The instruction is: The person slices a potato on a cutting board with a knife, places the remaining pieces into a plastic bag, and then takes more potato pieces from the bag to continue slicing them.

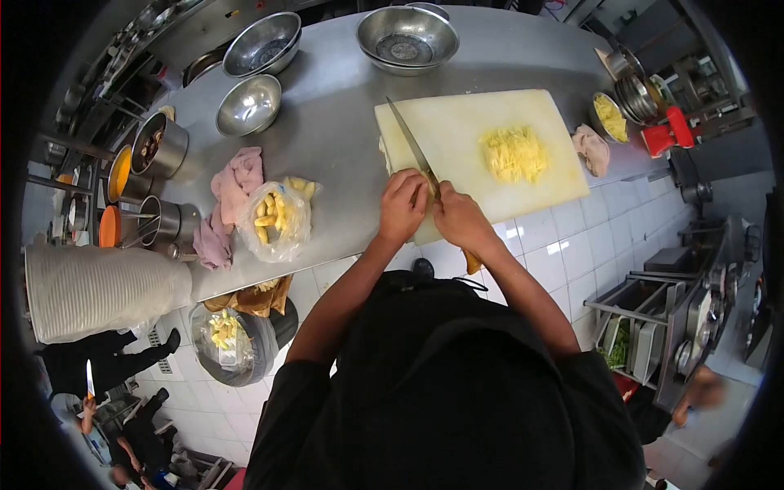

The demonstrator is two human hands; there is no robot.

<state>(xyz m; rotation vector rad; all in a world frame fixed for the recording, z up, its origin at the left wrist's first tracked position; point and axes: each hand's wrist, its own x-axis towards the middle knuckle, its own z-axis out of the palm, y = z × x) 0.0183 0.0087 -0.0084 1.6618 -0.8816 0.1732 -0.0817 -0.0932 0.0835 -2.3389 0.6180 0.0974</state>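
Observation:
My right hand is wrapped round a long knife, near where blade and handle meet; the brown handle end shows below the hand. The blade points up and left over the left part of the white cutting board. My left hand is closed beside the blade at the board's lower left edge, its fingertips against or close to the knife; what they hold, if anything, is hidden. A pile of thin yellow strips lies on the board.
Metal bowls stand at the back. Left are a bag of yellow pieces, pink cloths and pots. Right are a cloth and a bowl of yellow strips. A person holding a knife is lower left.

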